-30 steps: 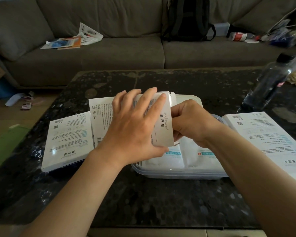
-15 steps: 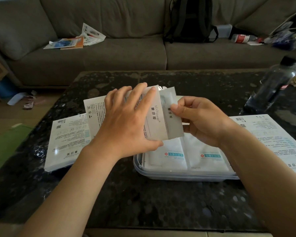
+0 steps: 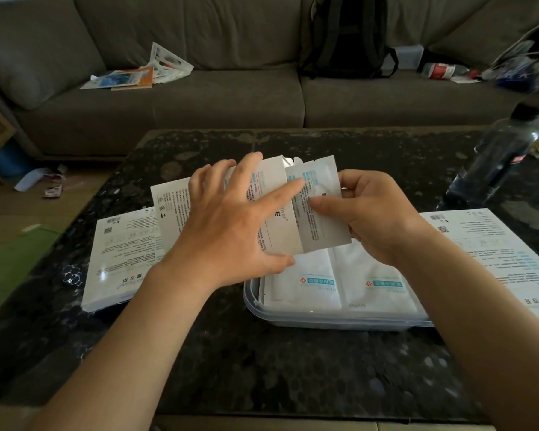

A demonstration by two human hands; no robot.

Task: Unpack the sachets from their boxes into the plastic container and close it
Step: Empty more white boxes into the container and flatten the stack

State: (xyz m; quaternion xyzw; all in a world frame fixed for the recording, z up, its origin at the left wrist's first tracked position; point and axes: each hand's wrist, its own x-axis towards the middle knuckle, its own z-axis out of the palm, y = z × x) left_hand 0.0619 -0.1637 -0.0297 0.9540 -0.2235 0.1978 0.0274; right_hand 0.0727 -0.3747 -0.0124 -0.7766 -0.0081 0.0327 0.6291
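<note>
Both bare forearms reach in from the near edge, converging. The left hand [image 3: 227,231] lies palm-down, fingers spread over the box [image 3: 279,227], thumb clamping its near edge — the right hand [image 3: 377,213] pinches a sachet [image 3: 322,222] between thumb and curled fingers.

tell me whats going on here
A person is unpacking a box over a plastic container. The left hand grips the box, and the right hand pinches a sachet that sticks out of its open end. The container sits open on the table with other sachets lying in it. Two more boxes lie flat on either side.
</note>
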